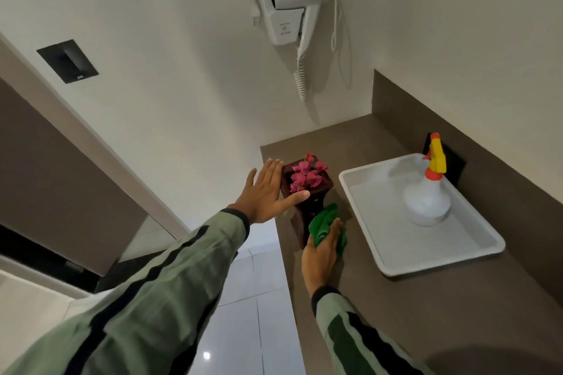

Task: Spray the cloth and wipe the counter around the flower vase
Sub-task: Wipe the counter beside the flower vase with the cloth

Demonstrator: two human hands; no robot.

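A dark wooden flower vase with pink flowers stands near the left edge of the brown counter. My left hand is spread beside the vase top, thumb lying across its front rim, fingers apart. My right hand presses a bunched green cloth on the counter right beside the vase's base. A white spray bottle with a yellow and orange trigger stands upright in a white tray.
The tray fills the counter's right side next to the back wall. A white hair dryer hangs on the wall above with a coiled cord. The counter's left edge drops to a tiled floor.
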